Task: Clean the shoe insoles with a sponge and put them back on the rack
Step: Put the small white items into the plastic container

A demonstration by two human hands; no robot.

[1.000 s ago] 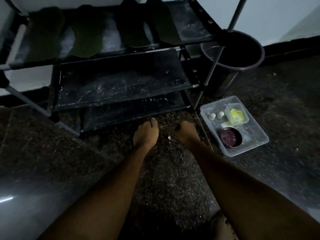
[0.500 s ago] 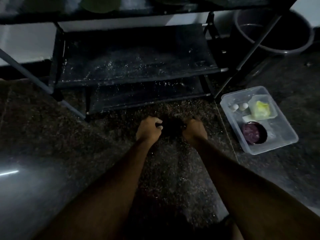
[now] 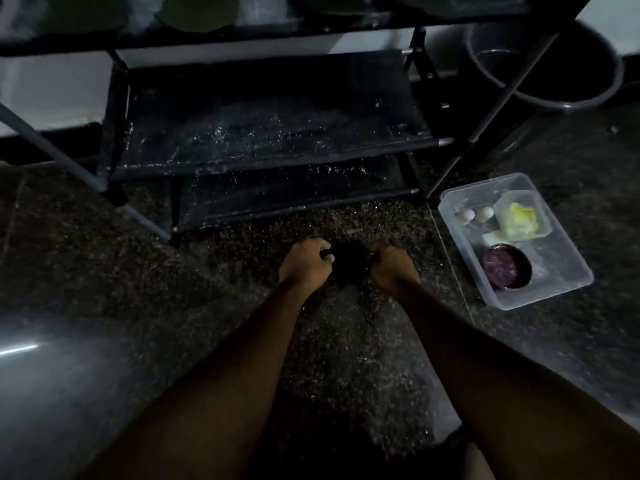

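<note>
My left hand (image 3: 306,263) and my right hand (image 3: 393,266) are both closed on one dark, soft object (image 3: 349,265) held between them, low over the floor in front of the black shoe rack (image 3: 270,133). In this dim light I cannot tell what the object is. Dark insoles (image 3: 194,15) lie on the rack's top shelf, cut off by the upper frame edge. A yellow sponge (image 3: 521,220) sits in a small tub inside a clear plastic box (image 3: 568,271) on the floor to my right.
The clear box also holds two small white round things (image 3: 476,214) and a dark bowl (image 3: 507,266) with something purple in it. A dark bucket (image 3: 554,64) stands behind the rack's right leg. The two lower shelves carry only pale specks. The floor is dark and speckled.
A second ago both hands lay open on the floor. They have since closed on the dark object between them, and the view has tilted down so less of the top shelf shows.
</note>
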